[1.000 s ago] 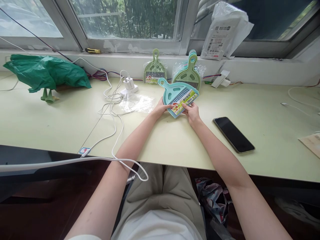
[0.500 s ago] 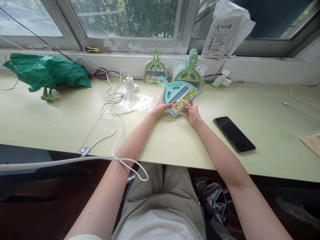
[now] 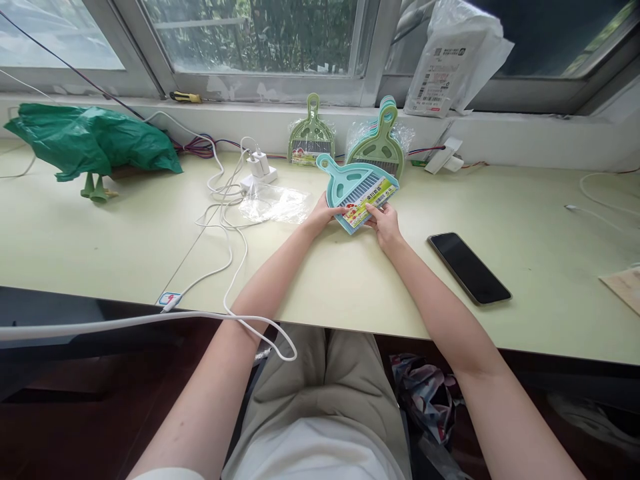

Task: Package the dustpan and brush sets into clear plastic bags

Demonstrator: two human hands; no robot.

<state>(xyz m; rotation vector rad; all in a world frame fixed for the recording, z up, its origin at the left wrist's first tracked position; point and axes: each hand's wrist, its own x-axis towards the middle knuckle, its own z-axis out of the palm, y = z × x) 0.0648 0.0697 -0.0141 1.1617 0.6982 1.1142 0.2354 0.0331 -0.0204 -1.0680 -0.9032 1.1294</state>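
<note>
1. We find the turquoise fan-shaped plastic dustpan (image 3: pixel 345 183) held between both hands, over the pale green bench (image 3: pixel 350 287) and beyond its near edge; whether it touches the surface, we cannot tell
2. Its long axis slants: the looped handle (image 3: pixel 325 162) points away and left, the wide end faces near and right
3. We record the left hand (image 3: pixel 323 217) as closer to the handle, clamped on the pan's left side
4. We record the right hand (image 3: pixel 386 225) pinching the wide end, thumb on the yellow-green printed label (image 3: pixel 379 192), fingers partly hidden behind
</note>
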